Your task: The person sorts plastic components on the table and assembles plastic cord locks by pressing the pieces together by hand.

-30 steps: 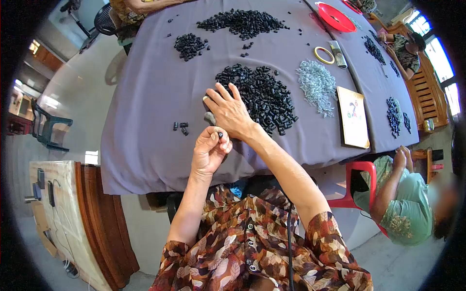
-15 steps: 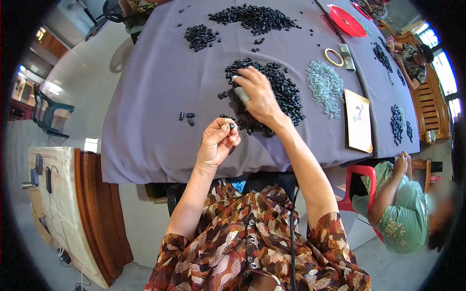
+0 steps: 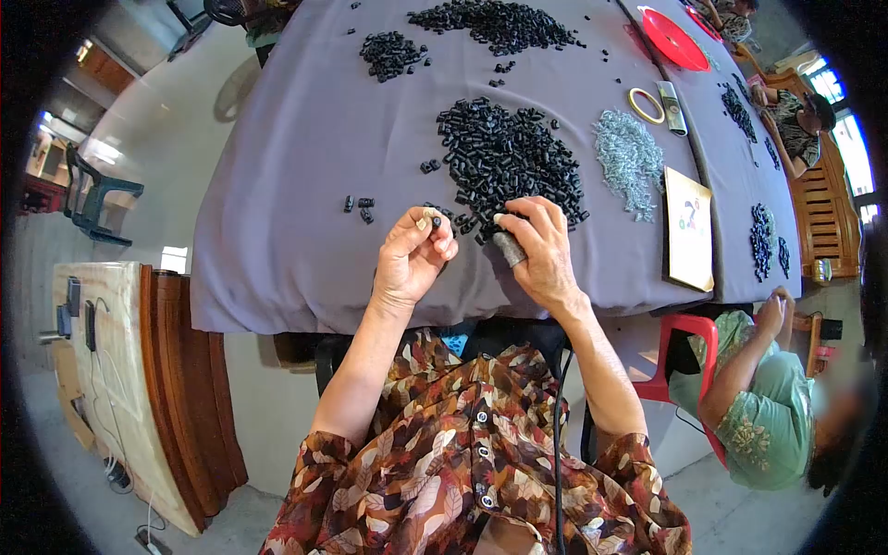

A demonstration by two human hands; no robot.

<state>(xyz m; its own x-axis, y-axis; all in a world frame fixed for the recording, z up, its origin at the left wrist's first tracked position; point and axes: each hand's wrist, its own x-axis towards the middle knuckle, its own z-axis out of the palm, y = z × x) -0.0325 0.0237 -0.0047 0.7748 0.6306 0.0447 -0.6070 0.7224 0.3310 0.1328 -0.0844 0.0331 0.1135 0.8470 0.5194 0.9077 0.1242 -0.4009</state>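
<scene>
Between thumb and fingertips, my left hand [image 3: 414, 259] pinches a small black piece [image 3: 437, 222] just above the cloth. My right hand [image 3: 544, 252] rests at the lower edge of the big pile of black pieces [image 3: 509, 153], its fingers bent down over it. A grey wrap [image 3: 508, 248] covers one of its fingers. What lies under those fingertips is hidden. Several loose black pieces [image 3: 366, 203] lie on the grey tablecloth [image 3: 305, 185], left of my left hand.
Right of the pile are clear pieces [image 3: 629, 157], a tape roll [image 3: 646, 105] and a board [image 3: 688, 227]. Farther back lie more black piles [image 3: 495, 23] and a red tray [image 3: 673, 39]. A person in green [image 3: 763, 407] sits at the right; other people are at the far side.
My right hand has swept across the pile and come back toward its lower edge, beside my left hand. My left hand keeps its pinch on the black piece. The whole view has shifted slightly.
</scene>
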